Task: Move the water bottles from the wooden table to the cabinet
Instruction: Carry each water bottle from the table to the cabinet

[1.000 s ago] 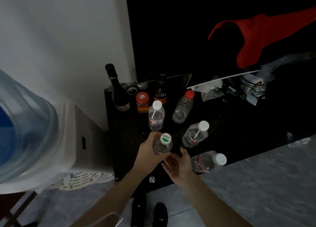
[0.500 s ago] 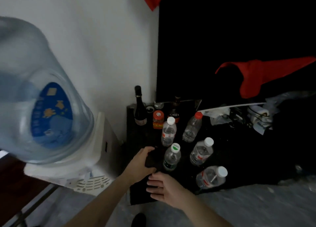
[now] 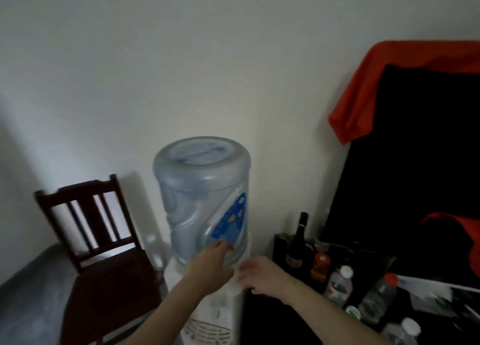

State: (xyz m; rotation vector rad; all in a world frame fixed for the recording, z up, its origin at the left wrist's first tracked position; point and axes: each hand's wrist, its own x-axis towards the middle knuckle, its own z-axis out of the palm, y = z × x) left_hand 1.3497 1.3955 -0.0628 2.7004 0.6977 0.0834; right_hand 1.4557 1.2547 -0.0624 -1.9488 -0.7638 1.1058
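While both hands, left hand and right hand, hang loosely spread and empty, upright clear plastic water bottles stand rightward, nearer the right.

Both bare hands, left and right, outstretched, empty, fingers loose.

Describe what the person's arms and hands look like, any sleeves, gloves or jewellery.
Both forearms are bare as far as the frame shows: no sleeves visible. The left hand and right hand wear no gloves, and no watch, ring or bracelet can be made out, though the picture is dim and motion-blurred.
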